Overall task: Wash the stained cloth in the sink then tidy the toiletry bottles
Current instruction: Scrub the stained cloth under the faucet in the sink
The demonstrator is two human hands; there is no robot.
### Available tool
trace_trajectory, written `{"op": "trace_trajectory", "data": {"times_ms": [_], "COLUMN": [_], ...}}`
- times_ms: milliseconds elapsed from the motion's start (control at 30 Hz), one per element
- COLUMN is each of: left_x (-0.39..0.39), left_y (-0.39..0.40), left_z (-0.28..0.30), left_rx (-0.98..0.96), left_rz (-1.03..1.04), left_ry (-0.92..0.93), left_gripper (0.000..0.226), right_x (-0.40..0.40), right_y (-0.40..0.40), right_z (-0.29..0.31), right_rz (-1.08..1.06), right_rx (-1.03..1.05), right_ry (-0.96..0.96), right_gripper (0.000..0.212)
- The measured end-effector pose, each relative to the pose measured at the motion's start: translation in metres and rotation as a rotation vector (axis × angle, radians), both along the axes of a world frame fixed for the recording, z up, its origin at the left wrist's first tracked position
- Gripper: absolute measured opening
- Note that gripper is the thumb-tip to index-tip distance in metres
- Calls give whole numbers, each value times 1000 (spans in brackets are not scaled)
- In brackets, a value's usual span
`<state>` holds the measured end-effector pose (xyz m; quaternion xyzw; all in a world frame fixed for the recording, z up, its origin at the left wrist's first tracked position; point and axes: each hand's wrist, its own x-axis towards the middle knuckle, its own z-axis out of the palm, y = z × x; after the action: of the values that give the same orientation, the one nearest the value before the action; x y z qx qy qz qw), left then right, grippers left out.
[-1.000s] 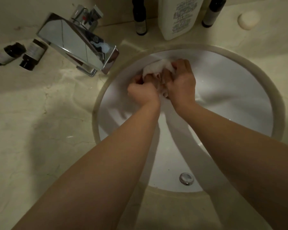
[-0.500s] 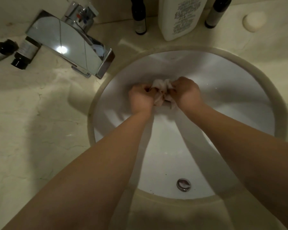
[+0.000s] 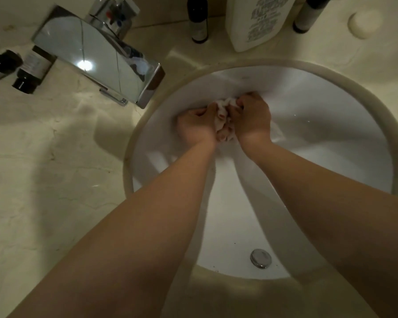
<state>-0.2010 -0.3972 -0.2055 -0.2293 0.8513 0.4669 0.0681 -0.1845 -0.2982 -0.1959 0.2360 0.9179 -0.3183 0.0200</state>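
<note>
Both hands, left hand [image 3: 197, 126] and right hand [image 3: 251, 118], clamp the bunched cloth [image 3: 224, 111] over the sink [image 3: 331, 134]; rubbing stain against itself should work best.

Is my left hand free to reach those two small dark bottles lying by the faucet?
Probably not yet: the left hand grips the cloth with the right hand. The bottles lie unobstructed on the counter.

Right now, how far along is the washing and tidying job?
Nothing looks finished. In hand: the left hand and right hand grip the bunched white cloth inside the round white sink. Left: two small dark bottles lie tipped over on the cream marble counter, untidied.
</note>
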Motion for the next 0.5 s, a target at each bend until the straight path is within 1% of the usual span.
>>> {"op": "trace_trajectory", "data": {"times_ms": [67, 133, 167, 200, 267, 300, 367, 433, 500], "left_x": [3, 7, 10, 14, 20, 21, 22, 19, 8], "left_y": [-1, -1, -2, -3, -8, -11, -15, -16, -10], "left_z": [-1, 5, 7, 9, 7, 5, 8, 17, 26], "left_rx": [-99, -127, -101, -50, 66, 74, 8, -33, -31], "left_rz": [-19, -33, -34, -32, -22, -44, -146, -210, -209], "left_ry": [-2, 11, -2, -47, -156, -184, -168, -62, 63], "left_gripper": [28, 26, 25, 24, 22, 21, 22, 24, 23], "right_x": [-4, -4, -1, 3, 17, 24, 37, 41, 34], "right_y": [3, 8, 11, 14, 19, 21, 23, 25, 23], "right_z": [-1, 2, 3, 5, 4, 1, 1, 3, 10], "right_rz": [112, 186, 194, 197, 223, 239, 210, 91, -51], "right_rx": [110, 147, 142, 140, 150, 142, 51, -24, -37], "right_ry": [-73, -129, -151, -180, -173, -136, -92, 36, 188], "right_gripper": [21, 24, 26, 28, 31, 30, 28, 32, 27]}}
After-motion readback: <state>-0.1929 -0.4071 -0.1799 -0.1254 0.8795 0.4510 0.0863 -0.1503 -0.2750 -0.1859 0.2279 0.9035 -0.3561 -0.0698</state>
